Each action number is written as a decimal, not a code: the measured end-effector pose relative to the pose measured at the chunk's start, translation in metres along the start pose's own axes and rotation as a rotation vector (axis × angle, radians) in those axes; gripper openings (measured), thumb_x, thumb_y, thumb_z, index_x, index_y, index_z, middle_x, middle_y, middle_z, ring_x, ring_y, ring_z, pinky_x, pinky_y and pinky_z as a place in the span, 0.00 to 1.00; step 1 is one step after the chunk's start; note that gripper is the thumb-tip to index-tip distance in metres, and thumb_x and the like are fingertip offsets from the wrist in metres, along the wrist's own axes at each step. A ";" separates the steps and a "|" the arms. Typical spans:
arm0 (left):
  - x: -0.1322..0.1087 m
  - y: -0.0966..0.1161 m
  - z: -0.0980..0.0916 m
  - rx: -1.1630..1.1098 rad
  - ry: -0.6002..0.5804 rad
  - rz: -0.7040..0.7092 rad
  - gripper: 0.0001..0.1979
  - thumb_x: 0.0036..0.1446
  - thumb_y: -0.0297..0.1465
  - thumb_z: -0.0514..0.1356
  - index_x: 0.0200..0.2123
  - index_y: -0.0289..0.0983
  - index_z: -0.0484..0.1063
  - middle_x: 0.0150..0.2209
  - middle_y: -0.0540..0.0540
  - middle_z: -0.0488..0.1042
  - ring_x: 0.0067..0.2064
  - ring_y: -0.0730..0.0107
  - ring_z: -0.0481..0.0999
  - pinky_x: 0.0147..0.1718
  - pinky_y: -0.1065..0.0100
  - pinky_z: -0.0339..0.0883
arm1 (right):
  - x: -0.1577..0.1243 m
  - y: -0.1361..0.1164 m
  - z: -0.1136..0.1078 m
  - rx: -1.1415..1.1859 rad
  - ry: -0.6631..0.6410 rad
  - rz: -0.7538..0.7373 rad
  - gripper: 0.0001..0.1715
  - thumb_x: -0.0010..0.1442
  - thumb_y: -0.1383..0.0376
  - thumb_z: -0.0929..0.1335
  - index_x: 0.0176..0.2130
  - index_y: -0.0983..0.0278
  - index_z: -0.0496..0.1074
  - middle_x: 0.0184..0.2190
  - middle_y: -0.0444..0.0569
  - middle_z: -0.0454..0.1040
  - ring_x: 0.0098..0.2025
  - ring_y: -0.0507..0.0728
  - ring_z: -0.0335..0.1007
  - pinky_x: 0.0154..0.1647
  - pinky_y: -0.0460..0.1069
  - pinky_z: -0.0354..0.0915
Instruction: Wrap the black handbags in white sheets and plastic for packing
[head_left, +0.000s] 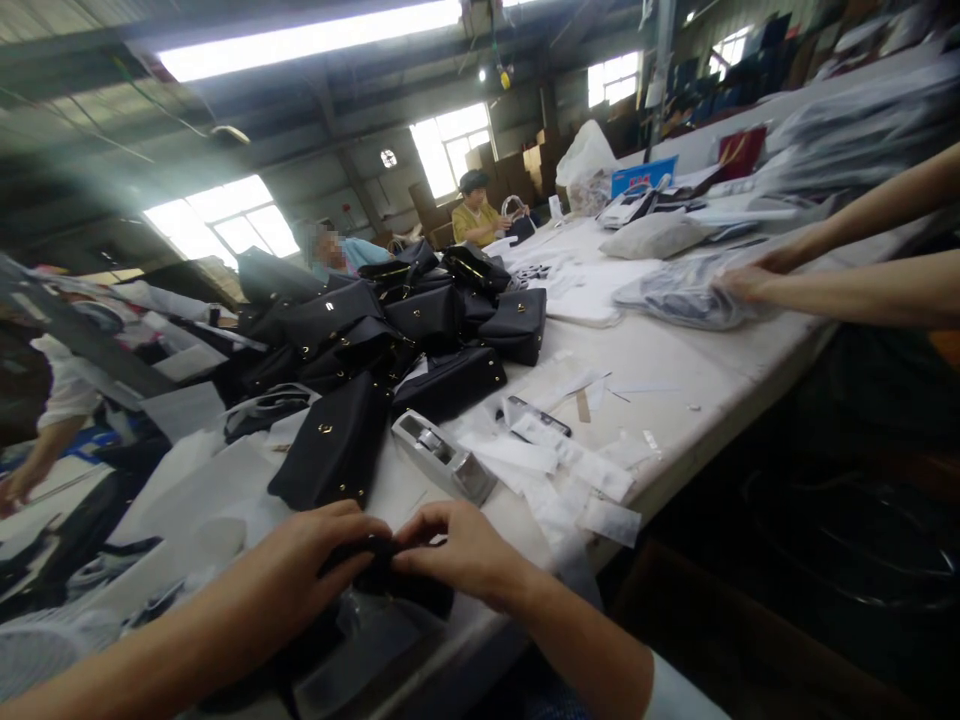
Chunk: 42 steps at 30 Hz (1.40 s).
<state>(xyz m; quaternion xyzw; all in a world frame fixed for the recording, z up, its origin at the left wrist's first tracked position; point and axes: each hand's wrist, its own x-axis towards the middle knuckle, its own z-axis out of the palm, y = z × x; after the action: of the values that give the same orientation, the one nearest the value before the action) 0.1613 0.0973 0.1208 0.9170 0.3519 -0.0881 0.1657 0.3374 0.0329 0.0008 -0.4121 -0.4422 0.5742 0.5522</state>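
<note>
My left hand point(315, 560) and my right hand point(461, 550) meet at the near edge of the white table point(675, 370). Both are closed, fingertips pinching a small black item point(379, 568), partly hidden under the fingers. Clear plastic wrapping point(367, 640) lies beneath it. Just beyond my hands a black handbag point(334, 445) with gold studs lies flat. A grey tape dispenser point(446, 455) sits to its right.
A heap of black handbags point(405, 320) fills the table's middle. Loose white paper slips point(570, 470) scatter at the right front. A co-worker's hands point(750, 280) at right press a plastic-wrapped bundle point(675, 295). Other people sit at the far end and left.
</note>
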 end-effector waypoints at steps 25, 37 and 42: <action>-0.002 0.000 0.031 0.244 0.269 0.016 0.10 0.62 0.43 0.61 0.42 0.47 0.78 0.46 0.49 0.78 0.38 0.63 0.80 0.32 0.68 0.67 | -0.011 0.027 -0.042 0.016 0.093 0.266 0.04 0.60 0.65 0.66 0.35 0.63 0.66 0.31 0.49 0.81 0.33 0.56 0.82 0.28 0.45 0.68; -0.001 -0.007 0.031 0.111 0.226 0.033 0.11 0.63 0.44 0.60 0.42 0.46 0.78 0.47 0.48 0.77 0.39 0.65 0.80 0.36 0.69 0.70 | -0.015 0.041 -0.056 -0.111 0.211 0.235 0.05 0.62 0.67 0.66 0.33 0.63 0.67 0.25 0.46 0.78 0.28 0.56 0.78 0.28 0.47 0.69; -0.003 -0.012 0.032 0.069 0.165 0.057 0.09 0.65 0.40 0.60 0.44 0.45 0.77 0.47 0.47 0.76 0.42 0.65 0.80 0.41 0.68 0.70 | -0.023 0.028 -0.040 -0.278 0.277 0.059 0.05 0.62 0.73 0.68 0.38 0.63 0.72 0.34 0.48 0.81 0.42 0.59 0.79 0.46 0.53 0.69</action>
<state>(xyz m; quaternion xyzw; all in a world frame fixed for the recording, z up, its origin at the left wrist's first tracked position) 0.1501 0.0919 0.0885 0.9360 0.3349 -0.0195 0.1068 0.3691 0.0124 -0.0369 -0.5721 -0.4247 0.4616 0.5285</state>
